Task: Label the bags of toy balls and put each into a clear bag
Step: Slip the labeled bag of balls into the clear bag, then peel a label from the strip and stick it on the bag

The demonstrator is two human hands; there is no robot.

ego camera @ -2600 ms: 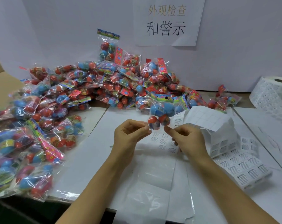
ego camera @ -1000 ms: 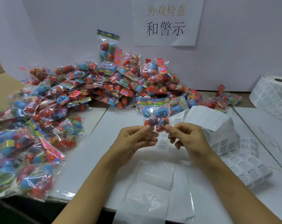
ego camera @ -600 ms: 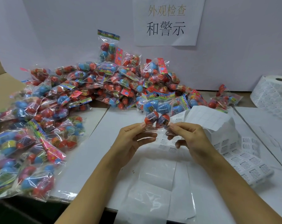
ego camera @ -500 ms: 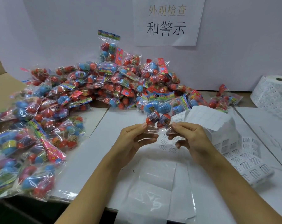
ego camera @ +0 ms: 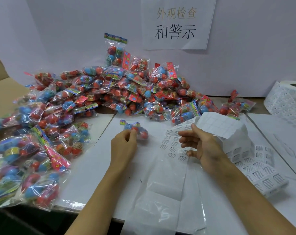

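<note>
Two grips | left hand [ego camera: 125, 145] pinches ball bag [ego camera: 135, 130] | right hand [ego camera: 200, 144] spread, holding nothing

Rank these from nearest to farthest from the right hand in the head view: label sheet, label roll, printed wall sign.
From the right hand:
1. Label sheet, directly under its fingers.
2. Label roll, far right on the table edge.
3. Printed wall sign, up on the back wall.

Blurred: bag of balls [ego camera: 135, 129] in left hand [ego camera: 123, 146]. Unreadably small: print on label sheet [ego camera: 176, 146]. Cropped at right edge: label roll [ego camera: 286, 99]
</note>
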